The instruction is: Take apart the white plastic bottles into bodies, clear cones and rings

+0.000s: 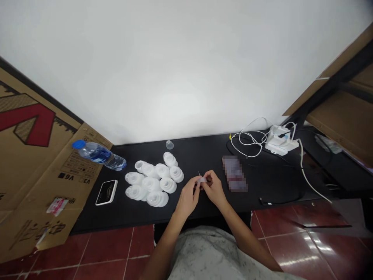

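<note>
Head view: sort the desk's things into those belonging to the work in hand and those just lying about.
In hand: small white piece, pinched between left hand and right hand; pile of white plastic pieces.
Lying about: water bottle; flat device; charger with cables; clear cup.

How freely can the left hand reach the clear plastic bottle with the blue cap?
Probably yes, but not directly: the left hand pinches a small white plastic piece, and the white plastic cups lie between it and the bottle.

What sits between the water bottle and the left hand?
Head view: a cluster of white cup-shaped parts lies on the black table between water bottle and left hand, which pinches a small white piece with the right hand.
</note>
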{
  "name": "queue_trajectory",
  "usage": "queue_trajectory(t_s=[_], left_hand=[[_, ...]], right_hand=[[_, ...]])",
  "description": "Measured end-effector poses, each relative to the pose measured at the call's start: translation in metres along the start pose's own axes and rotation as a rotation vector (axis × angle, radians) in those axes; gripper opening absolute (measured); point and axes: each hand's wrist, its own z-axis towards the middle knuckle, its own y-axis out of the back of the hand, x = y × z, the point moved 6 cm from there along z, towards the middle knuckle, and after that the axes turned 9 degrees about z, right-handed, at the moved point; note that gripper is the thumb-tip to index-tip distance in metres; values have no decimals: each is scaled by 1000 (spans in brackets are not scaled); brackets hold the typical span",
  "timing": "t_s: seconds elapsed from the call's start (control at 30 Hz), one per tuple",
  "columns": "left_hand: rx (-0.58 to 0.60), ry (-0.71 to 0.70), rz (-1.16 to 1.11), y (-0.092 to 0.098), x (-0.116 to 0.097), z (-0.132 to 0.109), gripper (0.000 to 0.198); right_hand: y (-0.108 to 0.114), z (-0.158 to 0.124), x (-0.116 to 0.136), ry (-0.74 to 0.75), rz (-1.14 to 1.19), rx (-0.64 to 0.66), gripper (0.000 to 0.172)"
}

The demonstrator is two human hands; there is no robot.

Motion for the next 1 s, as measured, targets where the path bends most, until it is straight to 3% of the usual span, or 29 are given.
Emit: queue_trajectory(t_s=[0.4, 0.67, 1.0], left_hand=[[32, -80, 78, 0, -6, -2, 36], [52, -74, 64, -1, -5, -3, 35], [86, -105, 101, -1, -11, -4, 37]], right_hand=[[2, -3, 5, 10, -78, -65, 14], [3, 0, 6, 92, -170, -33, 20], [4, -6, 7, 203, -374, -139, 22]])
